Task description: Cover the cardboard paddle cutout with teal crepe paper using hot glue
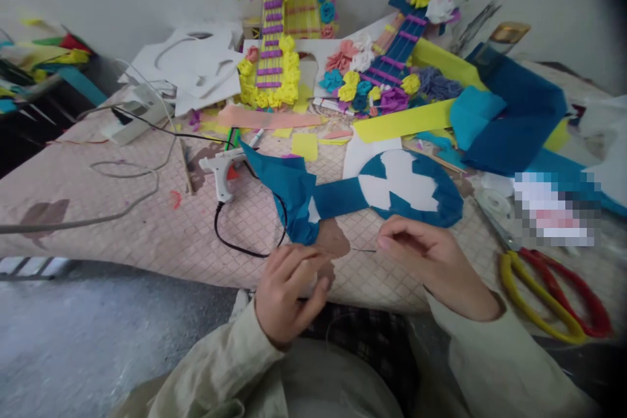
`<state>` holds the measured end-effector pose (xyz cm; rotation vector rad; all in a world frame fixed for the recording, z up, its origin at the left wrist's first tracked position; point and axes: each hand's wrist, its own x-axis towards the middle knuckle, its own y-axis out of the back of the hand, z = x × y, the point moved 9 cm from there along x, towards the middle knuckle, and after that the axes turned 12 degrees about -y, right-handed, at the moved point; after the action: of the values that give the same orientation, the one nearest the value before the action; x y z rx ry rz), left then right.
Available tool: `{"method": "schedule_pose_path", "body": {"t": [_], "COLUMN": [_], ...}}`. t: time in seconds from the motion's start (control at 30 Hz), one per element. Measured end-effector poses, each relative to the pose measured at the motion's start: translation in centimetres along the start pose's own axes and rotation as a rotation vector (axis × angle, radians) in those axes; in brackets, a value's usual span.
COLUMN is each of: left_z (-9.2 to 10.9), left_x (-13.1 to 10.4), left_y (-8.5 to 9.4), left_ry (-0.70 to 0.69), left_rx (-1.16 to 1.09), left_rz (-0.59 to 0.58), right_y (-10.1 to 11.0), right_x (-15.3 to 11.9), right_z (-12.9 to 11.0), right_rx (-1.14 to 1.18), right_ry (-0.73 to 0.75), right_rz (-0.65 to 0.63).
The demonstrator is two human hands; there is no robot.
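Right grip (441,268), thin needle (363,250) — pinched, jutting leftward

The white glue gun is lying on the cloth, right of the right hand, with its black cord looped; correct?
Wrong side: the head view shows the white glue gun lying on the cloth, left of the left hand, its black cord looped.

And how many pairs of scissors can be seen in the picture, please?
1: the red-and-yellow-handled scissors, to the right of the right hand. Others could be hidden under the dark blue paper behind.
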<state>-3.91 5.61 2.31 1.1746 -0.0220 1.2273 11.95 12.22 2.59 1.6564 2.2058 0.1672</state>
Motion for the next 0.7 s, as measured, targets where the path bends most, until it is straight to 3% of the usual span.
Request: {"method": "schedule_pose_path", "body": {"t": [0.1,0.2,0.47,0.7], "left_z": [-1.4,-2.2,-2.8,-3.2], "left_x": [-1.6,-2.2,-2.3,-2.1], "left_y": [1.3,1.1,0.3,-0.2], "left_ry": [0.009,-0.001,-0.013,-0.034], "left_rx": [0.263,0.359,0.369,0.394], "left_rz": [-0.008,-0.068,-0.101,-0.123], "right_y": [-0.6,-1.4,-3.2,-6.7], "right_x": [1.0,2.1,3.5,4.5], "right_z": [0.1,0.0,-0.7,-1.3], "right_rx": [-0.025,-0.082,-0.145,-0.329], "right_ry": [-0.018,-0.023,-0.003,0.022], "right_rz": [-0.03,-0.07,-0.186,-0.444]}}
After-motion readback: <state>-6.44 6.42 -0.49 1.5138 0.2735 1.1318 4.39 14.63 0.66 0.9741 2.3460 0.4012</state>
